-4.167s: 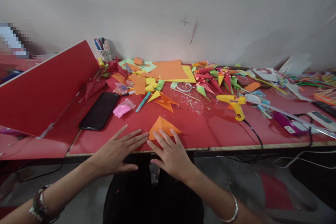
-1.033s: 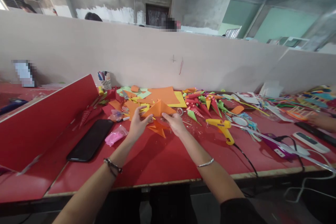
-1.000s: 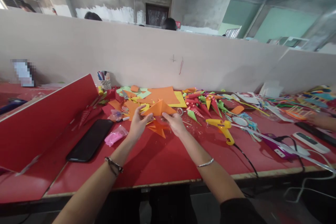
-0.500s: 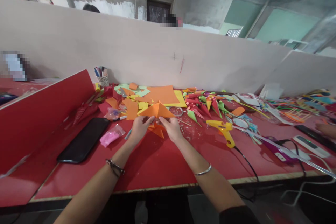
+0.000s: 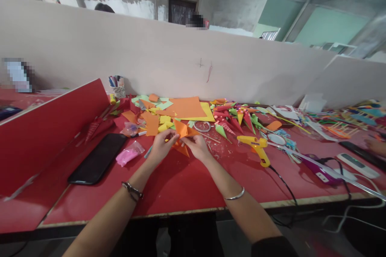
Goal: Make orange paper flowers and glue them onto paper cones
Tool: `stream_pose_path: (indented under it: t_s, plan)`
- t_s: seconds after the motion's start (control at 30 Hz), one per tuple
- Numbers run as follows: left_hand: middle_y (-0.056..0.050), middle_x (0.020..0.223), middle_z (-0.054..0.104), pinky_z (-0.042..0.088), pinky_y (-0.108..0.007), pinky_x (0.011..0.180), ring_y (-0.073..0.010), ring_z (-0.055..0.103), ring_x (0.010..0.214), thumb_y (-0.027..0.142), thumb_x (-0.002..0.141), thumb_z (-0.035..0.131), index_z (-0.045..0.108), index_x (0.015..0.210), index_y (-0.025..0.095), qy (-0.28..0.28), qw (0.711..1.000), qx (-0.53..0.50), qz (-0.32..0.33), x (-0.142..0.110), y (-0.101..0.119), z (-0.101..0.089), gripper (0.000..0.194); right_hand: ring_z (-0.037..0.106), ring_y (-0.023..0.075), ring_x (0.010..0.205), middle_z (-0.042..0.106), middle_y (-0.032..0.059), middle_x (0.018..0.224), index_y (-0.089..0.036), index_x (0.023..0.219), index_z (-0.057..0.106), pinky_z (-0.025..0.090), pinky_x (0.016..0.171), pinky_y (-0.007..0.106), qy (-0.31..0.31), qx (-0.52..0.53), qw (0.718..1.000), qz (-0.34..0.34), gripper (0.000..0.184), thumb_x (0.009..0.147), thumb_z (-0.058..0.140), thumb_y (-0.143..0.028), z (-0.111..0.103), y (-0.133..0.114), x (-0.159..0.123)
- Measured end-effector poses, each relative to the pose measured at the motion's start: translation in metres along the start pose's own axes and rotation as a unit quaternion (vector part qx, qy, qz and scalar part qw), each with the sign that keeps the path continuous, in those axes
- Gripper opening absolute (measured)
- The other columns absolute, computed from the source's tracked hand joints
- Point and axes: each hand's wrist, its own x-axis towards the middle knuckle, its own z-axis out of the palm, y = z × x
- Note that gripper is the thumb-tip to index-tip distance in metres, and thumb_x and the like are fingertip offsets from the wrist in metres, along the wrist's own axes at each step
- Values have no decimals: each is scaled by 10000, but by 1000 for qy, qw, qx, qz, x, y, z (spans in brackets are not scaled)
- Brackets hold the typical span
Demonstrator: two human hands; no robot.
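Observation:
Both hands hold one folded orange paper piece [image 5: 182,129] a little above the red table [image 5: 181,184]. My left hand [image 5: 161,149] pinches its left side with fingers closed. My right hand [image 5: 197,147] pinches its right lower edge. The paper is partly folded over, with a flap standing up. Another folded orange shape [image 5: 182,149] lies on the table just under the hands. Behind them lie loose orange and yellow sheets [image 5: 187,107].
A black phone [image 5: 98,163] and a pink bag [image 5: 129,154] lie at the left. A yellow glue gun [image 5: 256,146] with its cord sits at the right, past several paper cones [image 5: 238,116]. A red board [image 5: 45,128] leans at the left. Another person's hand [image 5: 374,145] shows at far right.
Earlier the paper lay flat on the table near the edge under my open hands. Both hands have since lifted it farther out, and in the last half second the wide triangle has been folded smaller.

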Motion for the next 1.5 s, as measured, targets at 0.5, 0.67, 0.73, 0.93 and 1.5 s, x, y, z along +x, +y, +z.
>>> stream_pose_path:
  t_s: [0.5, 0.67, 0.73, 0.93, 1.5]
  plan:
    - [23, 573, 491, 358, -203, 534, -96, 447, 556, 347, 738, 514, 496, 621, 145, 10, 998, 65, -9, -3, -2, 4, 235, 533, 134, 626, 563, 1, 667, -168, 792, 547, 428, 592, 253, 39, 7, 999, -34, 213, 718, 553, -368, 3, 2, -3]
    - [36, 526, 446, 336, -197, 504, -86, 405, 516, 323, 728, 515, 489, 579, 149, 16, 994, 106, 31, -3, -5, 1, 231, 542, 138, 613, 577, 12, 661, -161, 759, 567, 429, 586, 260, 38, -32, 998, -41, 206, 724, 548, -362, 2, 6, -2]
    - [32, 544, 466, 351, -196, 513, -88, 415, 524, 301, 711, 531, 538, 641, 148, 14, 994, 95, 51, -2, -5, 0, 168, 565, 151, 653, 599, 20, 691, -164, 753, 578, 444, 622, 274, 18, -19, 999, -44, 201, 716, 557, -361, 1, 7, -1]
    - [-22, 724, 584, 429, -214, 607, -116, 519, 647, 281, 696, 565, 593, 814, 145, -13, 999, -10, 43, -1, -5, -3, 182, 589, 185, 832, 638, 34, 849, -192, 809, 599, 453, 772, 332, -15, 8, 1000, -17, 214, 693, 578, -370, 1, 9, -1]
    - [-62, 586, 656, 503, -312, 612, -199, 623, 589, 498, 704, 460, 651, 692, 105, -24, 972, -201, -117, 2, -3, -4, 437, 579, 161, 788, 614, 23, 882, -194, 894, 543, 467, 721, 294, 23, 59, 997, -35, 257, 685, 597, -332, 3, 2, -1]
